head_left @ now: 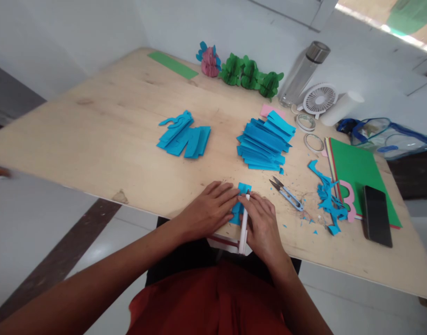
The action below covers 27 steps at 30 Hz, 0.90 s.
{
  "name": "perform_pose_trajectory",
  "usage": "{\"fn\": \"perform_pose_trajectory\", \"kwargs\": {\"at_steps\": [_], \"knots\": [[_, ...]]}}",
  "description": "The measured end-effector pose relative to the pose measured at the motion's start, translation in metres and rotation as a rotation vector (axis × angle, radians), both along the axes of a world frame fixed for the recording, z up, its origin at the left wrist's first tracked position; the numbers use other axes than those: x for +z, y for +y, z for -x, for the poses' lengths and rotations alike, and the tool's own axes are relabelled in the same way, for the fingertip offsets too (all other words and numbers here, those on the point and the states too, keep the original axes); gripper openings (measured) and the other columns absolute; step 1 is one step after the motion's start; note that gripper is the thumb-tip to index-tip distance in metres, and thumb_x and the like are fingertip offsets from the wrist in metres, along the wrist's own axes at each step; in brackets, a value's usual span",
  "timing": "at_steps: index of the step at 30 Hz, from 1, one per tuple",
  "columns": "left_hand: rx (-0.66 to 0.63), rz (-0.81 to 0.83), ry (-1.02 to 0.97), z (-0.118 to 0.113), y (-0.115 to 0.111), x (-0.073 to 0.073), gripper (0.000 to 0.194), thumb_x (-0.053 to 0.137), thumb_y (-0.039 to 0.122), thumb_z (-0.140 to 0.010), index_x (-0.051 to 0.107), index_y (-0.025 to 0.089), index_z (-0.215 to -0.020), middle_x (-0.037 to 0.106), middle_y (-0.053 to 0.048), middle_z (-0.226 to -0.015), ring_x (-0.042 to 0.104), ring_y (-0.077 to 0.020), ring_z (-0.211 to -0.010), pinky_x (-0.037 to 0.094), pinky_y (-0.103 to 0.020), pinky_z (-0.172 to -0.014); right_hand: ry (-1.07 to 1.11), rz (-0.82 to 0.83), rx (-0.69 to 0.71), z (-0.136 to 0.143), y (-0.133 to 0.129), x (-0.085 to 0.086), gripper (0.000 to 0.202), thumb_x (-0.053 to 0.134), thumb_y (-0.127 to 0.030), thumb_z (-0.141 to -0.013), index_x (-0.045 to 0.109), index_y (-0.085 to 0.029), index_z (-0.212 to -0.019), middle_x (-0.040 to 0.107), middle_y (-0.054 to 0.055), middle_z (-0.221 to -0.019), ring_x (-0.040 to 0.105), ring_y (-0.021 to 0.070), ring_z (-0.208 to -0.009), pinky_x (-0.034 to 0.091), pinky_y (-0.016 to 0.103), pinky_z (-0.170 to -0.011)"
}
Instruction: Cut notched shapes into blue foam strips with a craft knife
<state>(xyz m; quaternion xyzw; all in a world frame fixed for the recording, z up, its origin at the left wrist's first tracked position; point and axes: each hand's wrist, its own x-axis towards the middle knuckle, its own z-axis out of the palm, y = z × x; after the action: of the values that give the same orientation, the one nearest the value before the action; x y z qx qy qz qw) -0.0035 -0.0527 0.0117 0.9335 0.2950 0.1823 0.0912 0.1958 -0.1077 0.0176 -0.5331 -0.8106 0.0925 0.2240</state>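
A small blue paper piece [236, 218] lies at the table's front edge. My left hand [215, 208] rests flat on its left side, fingers stretched out. My right hand [262, 218] is closed around a white pen [244, 228], its dark tip over the paper. Blue folded strips [264, 142] are piled behind my hands, and a smaller group of blue cut pieces [185, 139] lies to the left. Thread snips [286, 194] with a light blue handle rest right of my right hand, beside blue scraps [327, 193].
Green paper ornaments [249, 74], a pink one [210, 61], a bottle [302, 74], a small fan [319, 100] and tape rolls [314, 143] stand or lie at the back. A phone [377, 215] lies on green sheets [360, 172] at right.
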Motion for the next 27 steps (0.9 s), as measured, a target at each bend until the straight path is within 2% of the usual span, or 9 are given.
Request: {"fn": "perform_pose_trajectory", "kwargs": {"at_steps": [5, 14, 22, 27], "knots": [[0.003, -0.015, -0.005, 0.0001, -0.0007, -0.003, 0.041, 0.044, 0.025, -0.098, 0.051, 0.01, -0.136, 0.053, -0.015, -0.146, 0.047, -0.0303, -0.133, 0.037, -0.051, -0.112, -0.009, 0.0, 0.002, -0.0003, 0.0001, 0.0005, 0.051, 0.046, -0.006, -0.086, 0.055, -0.019, -0.134, 0.065, 0.013, -0.13, 0.051, 0.0279, -0.131, 0.038, 0.048, -0.107], [-0.011, 0.024, 0.021, 0.0001, 0.0012, -0.0043, 0.04, 0.045, 0.024, -0.097, 0.053, 0.013, -0.135, 0.054, -0.014, -0.145, 0.046, -0.03, -0.133, 0.035, -0.053, -0.113, -0.03, 0.015, 0.001, -0.0027, 0.0009, -0.0023, 0.051, 0.049, -0.01, -0.086, 0.056, -0.02, -0.136, 0.065, 0.013, -0.13, 0.049, 0.0293, -0.133, 0.038, 0.05, -0.107], [-0.008, 0.012, 0.06, -0.0006, 0.001, -0.005, 0.037, 0.042, 0.026, -0.1, 0.057, 0.011, -0.13, 0.052, -0.013, -0.147, 0.047, -0.0319, -0.133, 0.036, -0.052, -0.112, -0.014, 0.008, 0.01, -0.0029, 0.0004, -0.0027, 0.05, 0.048, -0.01, -0.087, 0.055, -0.02, -0.135, 0.065, 0.012, -0.131, 0.049, 0.0273, -0.134, 0.037, 0.049, -0.108], [-0.006, 0.005, 0.071, -0.0006, 0.001, -0.0048, 0.037, 0.044, 0.025, -0.099, 0.055, 0.013, -0.132, 0.052, -0.012, -0.147, 0.046, -0.0309, -0.134, 0.036, -0.051, -0.113, -0.011, 0.012, 0.011, -0.004, 0.0004, -0.0036, 0.052, 0.047, -0.008, -0.086, 0.054, -0.022, -0.135, 0.065, 0.01, -0.131, 0.049, 0.0264, -0.135, 0.037, 0.049, -0.109]]}}
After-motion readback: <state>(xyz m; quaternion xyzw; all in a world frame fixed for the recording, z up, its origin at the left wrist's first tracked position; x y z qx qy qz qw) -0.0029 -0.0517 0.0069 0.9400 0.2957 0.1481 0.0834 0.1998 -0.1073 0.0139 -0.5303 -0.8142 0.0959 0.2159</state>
